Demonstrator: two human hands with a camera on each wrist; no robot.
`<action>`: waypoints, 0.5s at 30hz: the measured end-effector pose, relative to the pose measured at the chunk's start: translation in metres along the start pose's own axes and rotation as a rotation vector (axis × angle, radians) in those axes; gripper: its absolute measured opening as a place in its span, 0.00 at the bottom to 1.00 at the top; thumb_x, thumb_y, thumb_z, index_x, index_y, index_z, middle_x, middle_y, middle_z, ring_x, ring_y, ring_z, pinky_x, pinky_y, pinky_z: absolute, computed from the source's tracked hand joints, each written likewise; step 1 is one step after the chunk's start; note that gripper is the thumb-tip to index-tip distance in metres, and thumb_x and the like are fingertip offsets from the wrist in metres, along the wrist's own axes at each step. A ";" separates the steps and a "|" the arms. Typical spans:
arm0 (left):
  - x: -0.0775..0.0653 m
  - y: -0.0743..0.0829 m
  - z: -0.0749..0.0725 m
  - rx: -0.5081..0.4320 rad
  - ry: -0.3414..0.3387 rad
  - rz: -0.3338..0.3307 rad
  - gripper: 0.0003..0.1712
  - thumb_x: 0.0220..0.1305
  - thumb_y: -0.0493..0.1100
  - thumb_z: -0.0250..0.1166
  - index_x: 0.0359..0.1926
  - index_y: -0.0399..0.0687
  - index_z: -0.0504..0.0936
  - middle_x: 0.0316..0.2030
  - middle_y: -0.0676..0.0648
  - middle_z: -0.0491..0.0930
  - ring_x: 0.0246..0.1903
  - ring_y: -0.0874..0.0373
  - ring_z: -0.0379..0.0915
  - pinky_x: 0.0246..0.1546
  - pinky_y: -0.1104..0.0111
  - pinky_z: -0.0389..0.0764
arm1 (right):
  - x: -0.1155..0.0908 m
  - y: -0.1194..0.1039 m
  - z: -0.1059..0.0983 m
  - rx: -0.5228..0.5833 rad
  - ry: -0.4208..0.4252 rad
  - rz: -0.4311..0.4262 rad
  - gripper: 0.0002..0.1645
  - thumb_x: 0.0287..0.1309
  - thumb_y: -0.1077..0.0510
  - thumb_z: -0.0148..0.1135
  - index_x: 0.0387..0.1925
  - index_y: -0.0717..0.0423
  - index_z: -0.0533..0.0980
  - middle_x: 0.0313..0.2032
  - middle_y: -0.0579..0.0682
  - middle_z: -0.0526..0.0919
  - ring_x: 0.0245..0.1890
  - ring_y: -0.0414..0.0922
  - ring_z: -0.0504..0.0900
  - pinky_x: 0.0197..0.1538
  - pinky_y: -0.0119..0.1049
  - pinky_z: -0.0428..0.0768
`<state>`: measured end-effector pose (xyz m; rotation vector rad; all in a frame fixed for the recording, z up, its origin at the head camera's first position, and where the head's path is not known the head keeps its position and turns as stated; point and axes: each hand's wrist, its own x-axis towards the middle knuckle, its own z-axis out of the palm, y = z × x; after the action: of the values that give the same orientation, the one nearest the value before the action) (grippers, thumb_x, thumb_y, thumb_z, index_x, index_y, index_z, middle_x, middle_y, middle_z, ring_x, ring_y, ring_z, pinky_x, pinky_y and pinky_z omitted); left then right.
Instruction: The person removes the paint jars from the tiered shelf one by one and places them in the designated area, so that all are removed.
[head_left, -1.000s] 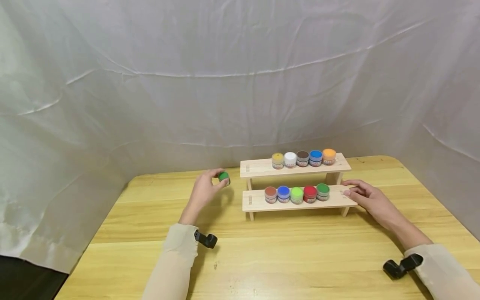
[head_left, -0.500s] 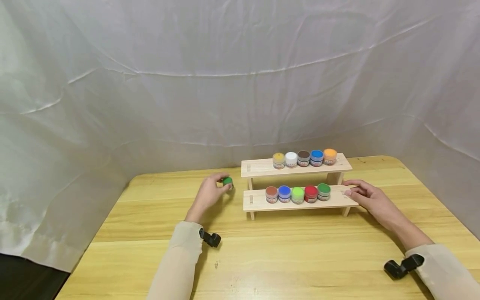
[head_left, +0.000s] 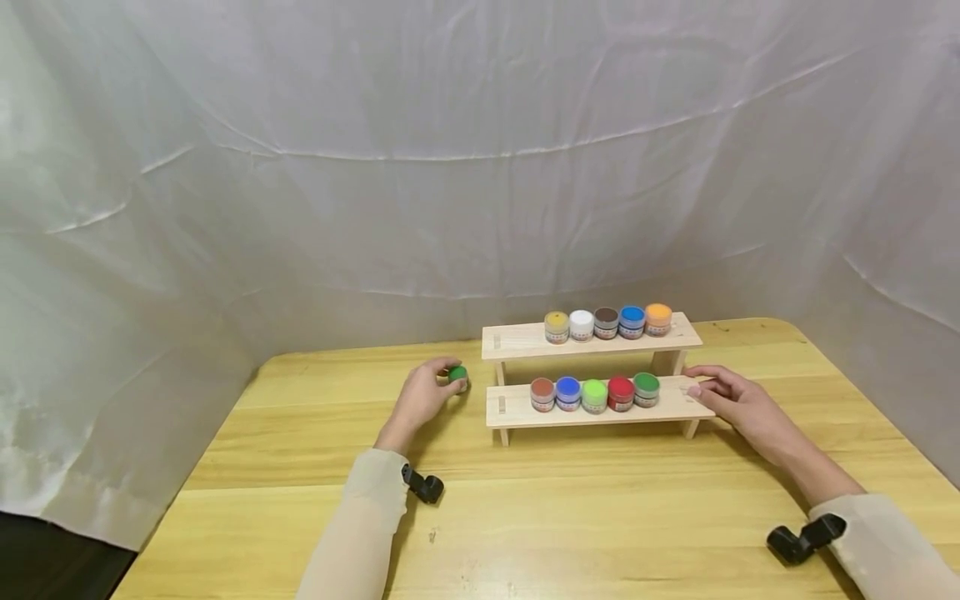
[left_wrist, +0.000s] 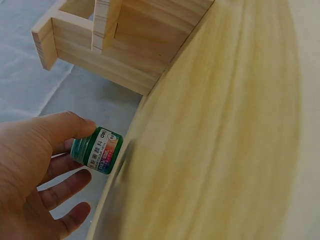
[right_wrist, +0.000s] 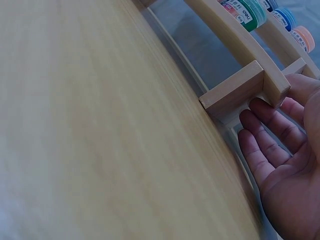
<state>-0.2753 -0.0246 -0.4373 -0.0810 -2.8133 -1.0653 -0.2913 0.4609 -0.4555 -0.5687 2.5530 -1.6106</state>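
Note:
My left hand (head_left: 422,394) pinches a small paint jar (left_wrist: 102,150) with a green lid between thumb and fingers, left of the two-tier wooden shelf (head_left: 517,408). In the left wrist view the jar is tilted, its printed label facing the camera, close over the table. My right hand (head_left: 742,408) holds the right end of the lower tier, thumb on top and the other fingers beneath in the right wrist view. On the lower tier stand brown, blue, light green, red and dark green (head_left: 647,390) jars, side by side.
The upper tier bears a row of yellow, white, dark brown, blue and orange (head_left: 657,320) jars. Both tiers stand on a light wooden table (head_left: 570,517). A pale grey cloth (head_left: 375,225) hangs behind and at both sides.
My left hand has moved slightly right and lower, bringing the green jar down towards the table near the shelf's left end. My right hand has stayed at the shelf's right end.

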 end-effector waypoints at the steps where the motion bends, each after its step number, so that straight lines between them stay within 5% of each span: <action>1: 0.000 0.000 0.000 -0.002 -0.001 -0.005 0.23 0.62 0.42 0.69 0.58 0.43 0.80 0.49 0.45 0.81 0.49 0.50 0.78 0.49 0.60 0.80 | 0.000 0.000 0.000 -0.001 0.000 -0.001 0.24 0.71 0.53 0.56 0.62 0.60 0.68 0.40 0.46 0.82 0.38 0.36 0.77 0.39 0.26 0.73; 15: 0.000 0.000 0.001 -0.016 -0.014 -0.030 0.24 0.61 0.43 0.70 0.58 0.44 0.79 0.51 0.44 0.80 0.48 0.49 0.80 0.48 0.61 0.81 | -0.001 0.000 0.000 -0.003 0.001 0.005 0.25 0.71 0.52 0.56 0.62 0.61 0.67 0.40 0.45 0.82 0.39 0.35 0.77 0.40 0.25 0.73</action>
<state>-0.2749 -0.0235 -0.4379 -0.0489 -2.8273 -1.0981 -0.2906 0.4610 -0.4556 -0.5618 2.5562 -1.6054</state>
